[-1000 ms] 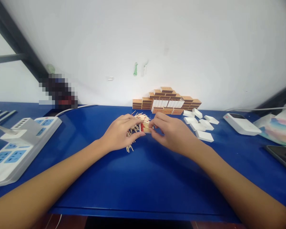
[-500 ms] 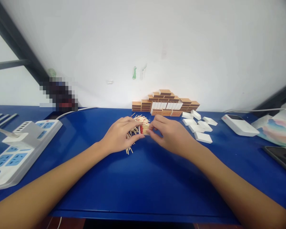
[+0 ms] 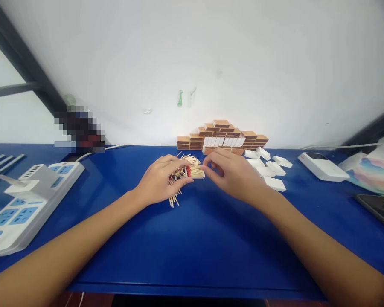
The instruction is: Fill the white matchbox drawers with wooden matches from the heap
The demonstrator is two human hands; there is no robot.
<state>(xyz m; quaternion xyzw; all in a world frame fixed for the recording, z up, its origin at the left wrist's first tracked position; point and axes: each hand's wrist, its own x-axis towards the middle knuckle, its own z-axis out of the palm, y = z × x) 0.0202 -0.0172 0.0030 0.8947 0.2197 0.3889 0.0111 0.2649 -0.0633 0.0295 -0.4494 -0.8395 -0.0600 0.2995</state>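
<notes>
A small white matchbox tray (image 3: 202, 174) holds a row of red-headed matches (image 3: 194, 171). My left hand (image 3: 162, 177) grips its left end, with the fingers along the far side and the thumb along the near side. Under and around this hand lies a loose pile of matches (image 3: 174, 201), partly hidden by it. At the tray's right end is my right hand (image 3: 232, 170), its thumb and index finger curled together in a pinch. Whatever might be between those fingertips is too small to make out.
Brown matchboxes (image 3: 222, 123) stand stacked against the wall, some with white trays among them. Several white trays (image 3: 275, 183) lie to their right. A power strip (image 3: 35, 204) sits at left; a white device (image 3: 322, 167) and a phone (image 3: 379, 209) are at right.
My right hand has drawn back a little to the right, uncovering more of the tray and its matches. My left hand stays on the tray.
</notes>
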